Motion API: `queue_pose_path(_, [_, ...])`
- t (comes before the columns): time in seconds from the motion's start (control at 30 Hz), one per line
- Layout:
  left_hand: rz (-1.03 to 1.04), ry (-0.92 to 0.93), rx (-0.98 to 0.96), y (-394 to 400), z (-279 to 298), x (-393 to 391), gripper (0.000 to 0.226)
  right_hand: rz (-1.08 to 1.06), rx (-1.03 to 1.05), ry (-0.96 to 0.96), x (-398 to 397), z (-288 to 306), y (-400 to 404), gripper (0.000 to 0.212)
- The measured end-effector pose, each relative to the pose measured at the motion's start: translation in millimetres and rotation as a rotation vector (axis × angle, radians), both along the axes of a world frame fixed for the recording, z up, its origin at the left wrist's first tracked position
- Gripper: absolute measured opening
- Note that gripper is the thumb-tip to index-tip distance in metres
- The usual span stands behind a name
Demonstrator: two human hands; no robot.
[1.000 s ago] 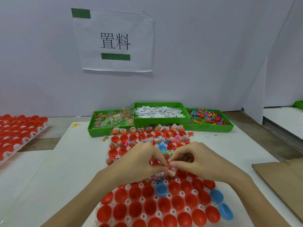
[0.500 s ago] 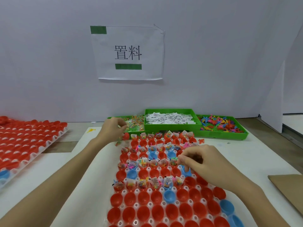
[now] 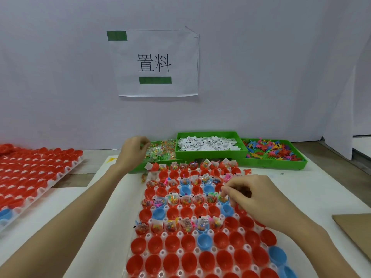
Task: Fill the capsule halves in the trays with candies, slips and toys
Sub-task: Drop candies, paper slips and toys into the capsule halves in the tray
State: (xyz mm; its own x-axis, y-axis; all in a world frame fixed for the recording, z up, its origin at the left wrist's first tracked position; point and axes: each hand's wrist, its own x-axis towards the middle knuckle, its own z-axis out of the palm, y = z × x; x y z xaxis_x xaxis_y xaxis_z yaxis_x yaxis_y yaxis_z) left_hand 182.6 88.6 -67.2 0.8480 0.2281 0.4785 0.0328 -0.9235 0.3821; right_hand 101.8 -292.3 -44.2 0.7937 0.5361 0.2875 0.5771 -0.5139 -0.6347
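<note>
White sheeting (image 3: 261,77) closes off the back of my bench, with a paper sign (image 3: 158,63) taped to it by two green strips. On the white tabletop (image 3: 112,207) right before me lies the capsule tray (image 3: 180,251), its sockets full of red capsule halves (image 3: 172,243) and a few blue capsule halves (image 3: 204,240). The far rows and two nearer rows already carry candy packets, folded slips and small bright toys; the nearest rows are bare cups.

Behind the tray three green bins stand side by side: the candy bin (image 3: 160,151) on the left, the slip bin (image 3: 208,143) in the middle, set a little higher, and the toy bin (image 3: 275,151) on the right.

My left hand (image 3: 132,151) reaches out over the near left corner of the candy bin, fingers curled at the packets; whether they already pinch one I cannot tell. My right hand (image 3: 255,195) hovers over the right side of the tray, fingers bent, thumb and forefinger pinching a small green toy (image 3: 220,197) just above a filled blue half.

Off to the left, a second tray (image 3: 36,171) of red halves rests on another surface. A brown cardboard sheet (image 3: 355,231) lies at the right edge.
</note>
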Motion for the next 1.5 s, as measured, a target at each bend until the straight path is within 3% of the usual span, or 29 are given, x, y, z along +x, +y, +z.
queue_pose_path(0.07, [0.013, -0.098, -0.113, -6, 8, -15, 0.028, -0.01, -0.001, -0.022, 1, 0, -2, 0.026])
queue_pose_path(0.17, [-0.043, -0.06, -0.186, -19, 10, -46, 0.032, -0.024, 0.006, -0.04, 1, 1, -3, 0.026])
queue_pose_path(0.27, [-0.124, 0.044, -0.144, -35, 0, -67, 0.025, -0.019, 0.008, -0.038, -1, 3, -1, 0.023])
queue_pose_path(0.43, [-0.201, 0.016, -0.044, -40, -8, -77, 0.005, -0.028, -0.023, -0.019, -1, 5, -1, 0.023])
queue_pose_path(0.63, [-0.266, 0.108, 0.005, -26, -1, -83, 0.015, -0.057, -0.015, 0.003, 1, 7, -5, 0.025])
queue_pose_path(0.83, [-0.249, 0.124, -0.195, -20, 1, -87, 0.024, -0.069, -0.018, -0.006, 1, 10, -7, 0.044])
queue_pose_path(0.93, [-0.139, -0.022, -0.333, -9, -3, -88, 0.018, -0.073, -0.014, -0.008, 2, 9, -8, 0.037])
queue_pose_path(1.0, [-0.05, -0.023, -0.298, 1, -11, -86, 0.009, -0.077, -0.018, -0.012, 3, 8, -9, 0.028])
queue_pose_path(1.13, [-0.029, 0.193, -0.181, 4, -31, -81, 0.015, -0.076, -0.022, -0.002, 5, 6, -9, 0.025])
queue_pose_path(1.27, [-0.022, 0.192, -0.135, 3, -35, -76, 0.02, -0.07, -0.012, 0.012, 4, 7, -8, 0.035])
queue_pose_path(1.4, [-0.057, 0.253, -0.057, 3, -35, -74, 0.021, -0.068, -0.026, 0.001, 6, 4, -9, 0.025])
queue_pose_path(1.5, [-0.068, 0.26, -0.037, 1, -38, -76, 0.016, -0.064, -0.028, 0.005, 5, 5, -7, 0.03])
